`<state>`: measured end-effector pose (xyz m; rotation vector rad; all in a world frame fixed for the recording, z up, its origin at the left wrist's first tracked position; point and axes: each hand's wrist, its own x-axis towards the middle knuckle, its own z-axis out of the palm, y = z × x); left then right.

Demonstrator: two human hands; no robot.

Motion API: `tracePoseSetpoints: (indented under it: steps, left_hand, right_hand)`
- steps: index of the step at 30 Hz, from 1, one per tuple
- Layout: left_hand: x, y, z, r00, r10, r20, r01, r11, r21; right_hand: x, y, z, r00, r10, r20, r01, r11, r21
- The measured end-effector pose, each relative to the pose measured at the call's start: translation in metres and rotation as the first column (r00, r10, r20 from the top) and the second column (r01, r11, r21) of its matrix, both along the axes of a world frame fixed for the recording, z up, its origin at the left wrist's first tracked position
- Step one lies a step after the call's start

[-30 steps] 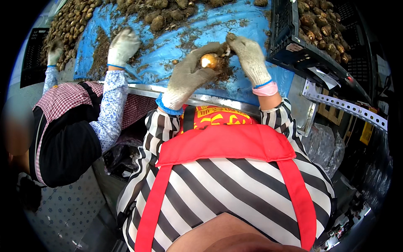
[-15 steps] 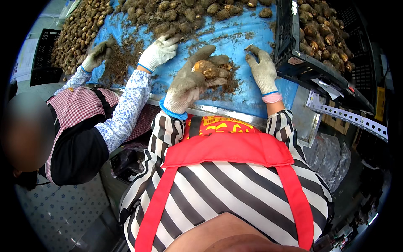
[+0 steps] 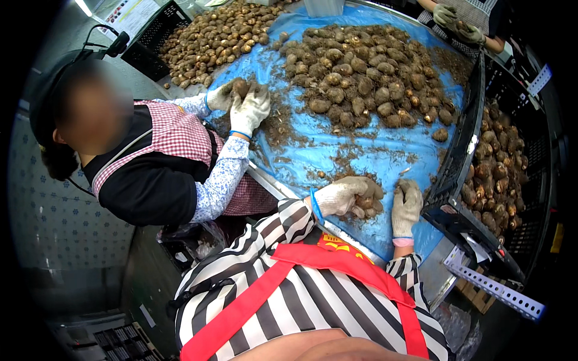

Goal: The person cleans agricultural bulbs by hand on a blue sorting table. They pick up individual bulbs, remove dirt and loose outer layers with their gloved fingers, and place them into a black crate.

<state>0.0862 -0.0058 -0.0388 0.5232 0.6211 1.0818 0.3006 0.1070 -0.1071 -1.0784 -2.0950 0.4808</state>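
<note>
My left hand (image 3: 340,196), in a dirt-stained white knit glove, is closed around a brown taro (image 3: 365,203) near the front edge of a blue plastic sheet (image 3: 289,163); gloved fingers hide most of the taro. To its right, my right hand (image 3: 407,207), gloved too, has its fingers curled in; whatever they hold, if anything, is hidden. A pale scrap (image 3: 404,171) shows just beyond its fingertips. Loose root hair and soil (image 3: 343,157) lie around both hands. A large heap of hairy taros (image 3: 361,75) covers the sheet farther off.
Black crates of taros (image 3: 460,159) stand along the right side. To my left, a co-worker's gloved hands (image 3: 250,108) hold a taro. Another person's gloved hands (image 3: 460,25) show at the far right. More taros (image 3: 220,36) lie at the far left beside a black crate (image 3: 153,42).
My view has swung, bringing more of the heap into sight. My left hand has turned over from palm-up with the taro, and my right fingers have curled in. The co-worker's hands have come together around a taro.
</note>
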Motion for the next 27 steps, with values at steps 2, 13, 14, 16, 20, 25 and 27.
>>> tracePoseSetpoints:
  steps: [2,13,14,16,20,25,27]
  left_hand:
    - [-0.008,0.005,-0.002,0.993,0.100,0.062,-0.094,0.992,-0.087]
    - [-0.336,0.060,0.223,0.247,0.923,0.293,-0.968,0.224,0.112]
    - [-0.351,0.056,0.219,0.239,0.946,0.219,-0.951,0.182,0.251]
    - [-0.322,0.070,0.198,0.280,0.955,0.097,-0.882,0.216,0.418]
    - [-0.233,0.073,0.112,0.597,0.799,-0.075,-0.713,0.571,0.406]
    - [-0.129,0.050,0.001,0.734,0.675,-0.072,-0.648,0.728,0.224]
    - [-0.112,0.034,-0.025,0.784,0.616,-0.080,-0.591,0.780,0.206]
  right_hand:
    - [0.002,-0.002,-0.001,0.999,-0.017,0.028,0.016,1.000,0.025]
    - [-0.002,0.002,0.000,0.999,0.004,-0.038,-0.006,0.999,-0.047]
    - [-0.004,0.002,-0.008,0.998,-0.005,-0.060,0.006,1.000,0.021]
    - [0.000,0.002,-0.014,0.996,-0.034,-0.077,0.042,0.994,0.097]
    - [-0.002,0.006,-0.010,0.991,0.005,-0.132,0.012,0.992,0.127]
    - [0.001,0.004,-0.004,0.999,-0.037,-0.034,0.037,0.999,0.004]
    - [0.000,0.005,-0.007,0.998,-0.066,-0.005,0.066,0.997,-0.051]
